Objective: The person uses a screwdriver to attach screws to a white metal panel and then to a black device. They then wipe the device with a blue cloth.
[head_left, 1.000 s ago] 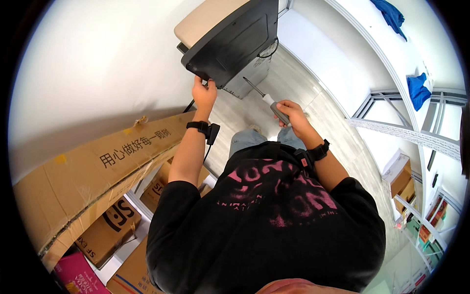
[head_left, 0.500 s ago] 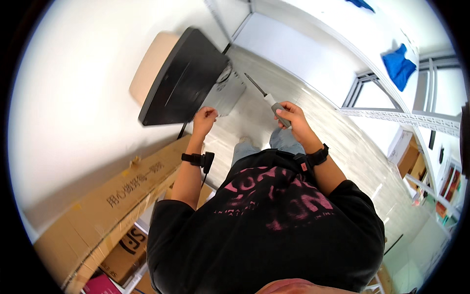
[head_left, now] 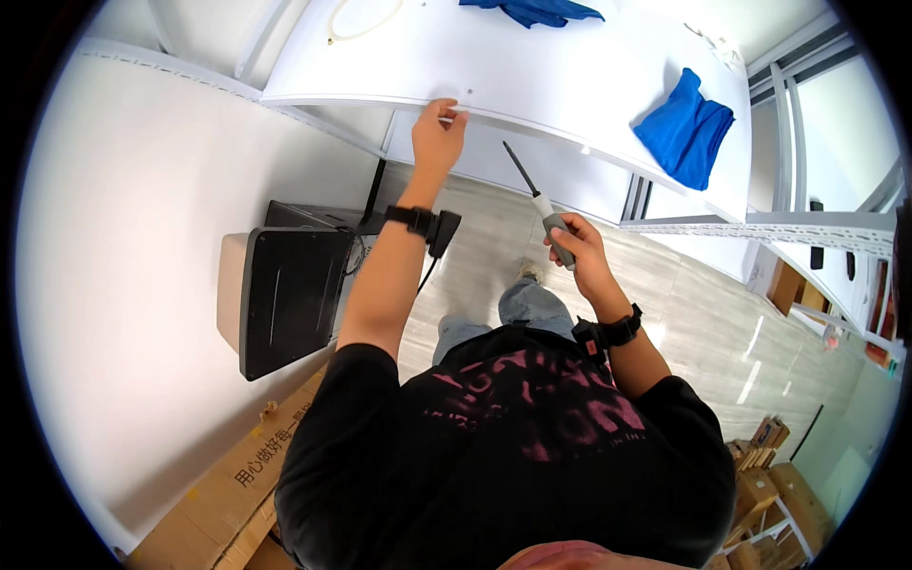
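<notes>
A screwdriver (head_left: 555, 231) with a grey and white handle and a dark shaft is held in my right hand (head_left: 589, 253). Its tip points up and to the left, below the edge of a white table (head_left: 380, 71). My left hand (head_left: 438, 142) is raised to that table's front edge, fingers loosely bent, with a gap between thumb and fingertips. No object shows in it. Just beyond the fingertips, a tiny dark item (head_left: 469, 92) lies on the tabletop.
Two blue cloths (head_left: 689, 128) and a pale looped cord (head_left: 332, 33) lie on the table. At left, a black flat-faced unit (head_left: 294, 304) stands by the wall, near a long cardboard box (head_left: 237, 494). Several cartons (head_left: 760, 489) are at lower right.
My left hand has moved up to the table edge, away from beside the black unit. The view has turned, bringing more tabletop into sight. The screwdriver stays in my right hand.
</notes>
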`<control>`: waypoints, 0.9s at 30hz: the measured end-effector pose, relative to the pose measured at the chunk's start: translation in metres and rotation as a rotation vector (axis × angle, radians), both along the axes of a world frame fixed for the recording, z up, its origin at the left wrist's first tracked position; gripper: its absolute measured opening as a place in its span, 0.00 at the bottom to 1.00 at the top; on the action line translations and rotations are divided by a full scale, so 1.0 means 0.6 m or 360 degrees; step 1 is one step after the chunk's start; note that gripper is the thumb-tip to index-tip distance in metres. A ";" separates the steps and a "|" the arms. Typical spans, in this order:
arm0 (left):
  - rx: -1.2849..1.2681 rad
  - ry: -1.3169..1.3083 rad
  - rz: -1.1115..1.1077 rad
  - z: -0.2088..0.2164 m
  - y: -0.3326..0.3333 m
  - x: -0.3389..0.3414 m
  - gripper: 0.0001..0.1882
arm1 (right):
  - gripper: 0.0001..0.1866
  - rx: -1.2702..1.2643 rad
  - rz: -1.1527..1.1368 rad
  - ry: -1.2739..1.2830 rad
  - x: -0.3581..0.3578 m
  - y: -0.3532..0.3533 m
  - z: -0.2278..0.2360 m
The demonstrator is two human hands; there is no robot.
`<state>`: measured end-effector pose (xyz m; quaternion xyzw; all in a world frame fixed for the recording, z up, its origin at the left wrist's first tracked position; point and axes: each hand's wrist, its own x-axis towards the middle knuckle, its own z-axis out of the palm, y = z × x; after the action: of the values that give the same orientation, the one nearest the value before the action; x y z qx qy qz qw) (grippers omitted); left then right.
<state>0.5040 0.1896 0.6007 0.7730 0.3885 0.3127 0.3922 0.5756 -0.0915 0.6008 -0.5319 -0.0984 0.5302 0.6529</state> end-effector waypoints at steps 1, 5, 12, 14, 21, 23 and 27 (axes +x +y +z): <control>0.0047 0.0057 0.0018 -0.002 0.015 0.028 0.14 | 0.11 0.0000 0.0001 -0.0001 0.020 0.003 0.001; 0.0383 0.0270 0.0097 -0.030 0.052 0.064 0.12 | 0.11 -0.0016 0.0004 0.0041 0.049 0.004 0.002; 0.0443 0.0310 0.0234 -0.026 0.052 0.031 0.05 | 0.12 -0.0007 0.0136 0.0015 0.038 0.024 0.004; 0.0100 0.0061 0.0193 -0.034 0.044 0.021 0.05 | 0.13 0.0013 0.0182 -0.0017 0.035 0.034 0.006; -0.1884 -0.1015 0.0167 -0.006 -0.064 -0.121 0.08 | 0.16 -0.0055 0.0463 -0.0174 0.000 0.051 0.027; -0.1971 -0.1211 0.0182 0.004 -0.094 -0.176 0.07 | 0.17 -0.0074 0.0619 -0.0218 -0.015 0.048 0.032; -0.1922 -0.1458 0.0264 0.003 -0.146 -0.268 0.05 | 0.16 -0.0085 0.0925 -0.0259 -0.049 0.044 0.033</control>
<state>0.3435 0.1018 0.6024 0.1855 0.3473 0.3637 0.8442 0.5461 -0.0653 0.6204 -0.5392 -0.2845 0.6529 0.4495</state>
